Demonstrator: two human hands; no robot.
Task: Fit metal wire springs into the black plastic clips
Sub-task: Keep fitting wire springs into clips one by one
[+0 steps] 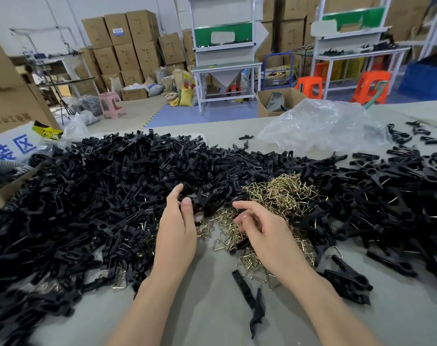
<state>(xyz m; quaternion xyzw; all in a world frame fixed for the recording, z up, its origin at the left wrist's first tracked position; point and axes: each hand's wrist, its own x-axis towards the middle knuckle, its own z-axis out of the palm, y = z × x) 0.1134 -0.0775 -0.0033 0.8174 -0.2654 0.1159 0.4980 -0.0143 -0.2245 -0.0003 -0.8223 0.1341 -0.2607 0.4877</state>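
Hands apart. Left hand (177, 226) is in the heap of black clips (100, 191), forefinger and thumb either side of one; I cannot tell if it grips. Right hand (264, 233) is loosely curled over the wire springs (282, 191) heaped mid-table (207, 308); I cannot tell if it holds one.

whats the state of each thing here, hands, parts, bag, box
black plastic clips, heaped loose on the table
wire springs, loose tangled pile
left hand, fingertips in the clips, grip unclear
right hand, fingers curled over the springs, grip unclear
clear plastic bag, crumpled
cardboard box, top open
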